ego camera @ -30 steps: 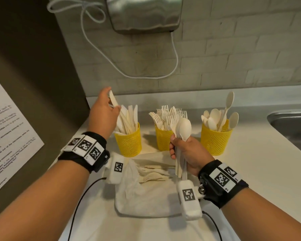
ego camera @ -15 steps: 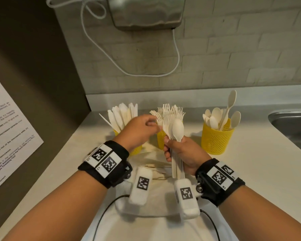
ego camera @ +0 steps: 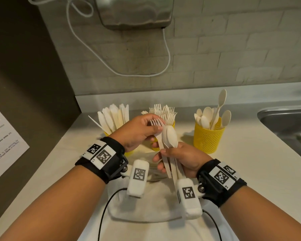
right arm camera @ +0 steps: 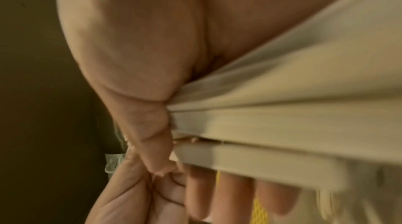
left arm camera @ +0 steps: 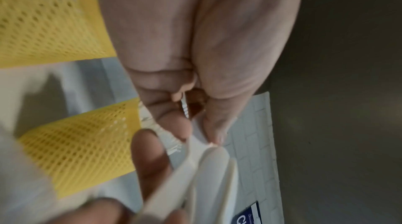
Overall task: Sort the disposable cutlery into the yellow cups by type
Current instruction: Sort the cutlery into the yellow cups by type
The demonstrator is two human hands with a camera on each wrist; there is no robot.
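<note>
Three yellow mesh cups stand at the back of the counter: knives (ego camera: pixel 114 115) in the left one, forks (ego camera: pixel 165 110) in the middle cup (ego camera: pixel 155 149), spoons in the right cup (ego camera: pixel 209 137). My right hand (ego camera: pixel 165 160) grips an upright bundle of pale cutlery (ego camera: pixel 170 143) with spoon bowls on top, in front of the middle cup. My left hand (ego camera: pixel 155 130) pinches the head of a fork (ego camera: pixel 155 122) in that bundle. The left wrist view shows thumb and finger pinching the fork (left arm camera: pixel 196 135). Cutlery handles (right arm camera: pixel 282 116) cross my palm in the right wrist view.
A white cloth (ego camera: pixel 146 207) with a few more cutlery pieces lies under my wrists. A steel sink (ego camera: pixel 288 124) is at the right. A metal hand dryer (ego camera: pixel 135 13) with a white cable hangs on the tiled wall. A dark wall with a paper notice (ego camera: pixel 3 141) stands at the left.
My left hand left a knife in the left cup, swung right to the bundle and now pinches a fork. My right hand with the bundle stayed almost in place.
</note>
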